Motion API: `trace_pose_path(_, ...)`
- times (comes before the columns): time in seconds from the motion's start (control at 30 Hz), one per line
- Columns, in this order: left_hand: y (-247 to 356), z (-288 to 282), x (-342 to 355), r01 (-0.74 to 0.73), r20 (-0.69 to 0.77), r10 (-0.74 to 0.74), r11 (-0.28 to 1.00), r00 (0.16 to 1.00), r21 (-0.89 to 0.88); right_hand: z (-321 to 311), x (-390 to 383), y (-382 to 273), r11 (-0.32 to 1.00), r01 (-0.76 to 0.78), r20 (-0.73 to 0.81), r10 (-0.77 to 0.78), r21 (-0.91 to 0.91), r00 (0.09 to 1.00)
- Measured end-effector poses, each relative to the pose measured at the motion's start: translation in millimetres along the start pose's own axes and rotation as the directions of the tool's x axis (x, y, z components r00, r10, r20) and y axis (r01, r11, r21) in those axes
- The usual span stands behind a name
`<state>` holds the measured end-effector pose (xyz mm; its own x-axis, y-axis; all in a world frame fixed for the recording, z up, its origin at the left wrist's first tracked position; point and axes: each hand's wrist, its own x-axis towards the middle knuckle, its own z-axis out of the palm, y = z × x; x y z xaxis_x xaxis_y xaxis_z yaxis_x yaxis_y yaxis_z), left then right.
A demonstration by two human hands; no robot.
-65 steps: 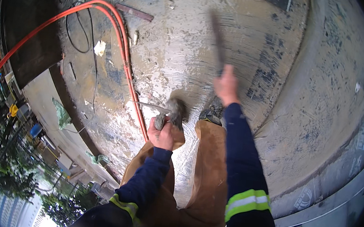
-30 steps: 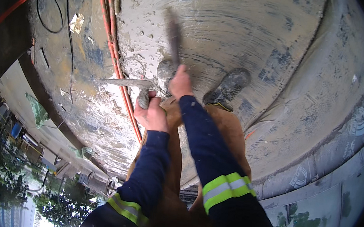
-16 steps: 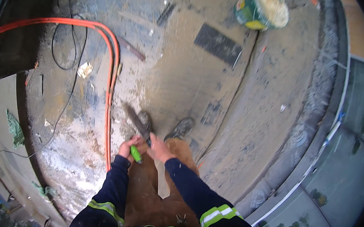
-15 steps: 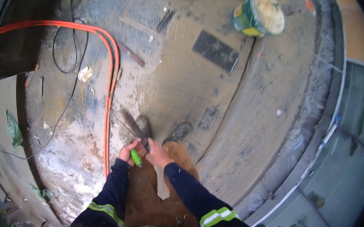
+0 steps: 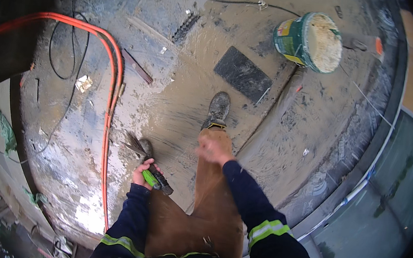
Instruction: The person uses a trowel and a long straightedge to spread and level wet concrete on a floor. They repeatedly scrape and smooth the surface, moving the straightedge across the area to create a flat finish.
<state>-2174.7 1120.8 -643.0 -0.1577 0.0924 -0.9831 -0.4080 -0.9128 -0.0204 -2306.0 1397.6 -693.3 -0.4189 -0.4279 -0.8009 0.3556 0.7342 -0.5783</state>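
My left hand [image 5: 141, 173] is closed around two hand tools held together. One has a bright green handle [image 5: 150, 178]; the other has a black handle [image 5: 161, 181]. A thin metal blade [image 5: 134, 148] juts out beyond the fingers, above my left boot. The exact kind of each tool is hard to make out. My right hand [image 5: 214, 148] is apart from the tools, over my right trouser leg. Motion smears its fingers, and I see nothing clearly held in it.
A green bucket [image 5: 298, 40] of pale material stands ahead right, beside an orange-ended grey object [image 5: 361, 43]. A dark flat board [image 5: 243, 73] lies before my right boot [image 5: 218, 111]. Orange hoses [image 5: 108, 118] and a black cable [image 5: 71, 96] cross the muddy floor at left.
My right hand has come away from the tools and moved up and right. The left hand keeps hold of them. My right foot has stepped forward, and the bucket appears nearer.
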Motion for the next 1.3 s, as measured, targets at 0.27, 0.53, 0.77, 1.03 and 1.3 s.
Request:
trace_pose_path(0.27,-63.9,62.7,74.1,0.022,-0.14,-0.02,1.0,0.99,0.016,-274.3,192.3,151.8,0.768,-0.27,-0.445,-0.021,-0.581,0.896)
trace_pose_path(0.53,-116.3,81.7,85.3,0.204,-0.273,-0.179,0.977,0.945,0.064,-277.3,264.7,161.2,0.8,-0.29,-0.519,-0.031,-0.525,0.854)
trace_pose_path(0.77,-90.6,102.7,74.4,0.218,-0.315,-0.132,0.941,0.94,0.258,-252.4,229.3,118.8,0.715,-0.297,-0.454,-0.032,-0.633,0.89)
trace_pose_path(1.03,-86.8,111.4,70.1,0.136,-0.276,0.031,0.814,0.961,0.565,-240.5,188.9,129.2,0.825,-0.116,-0.247,-0.03,-0.554,0.968)
trace_pose_path(1.3,-15.8,135.2,-42.0,-0.048,-0.25,0.283,0.746,0.926,0.664,-210.0,113.4,153.3,0.788,-0.09,-0.285,-0.111,-0.609,0.952)
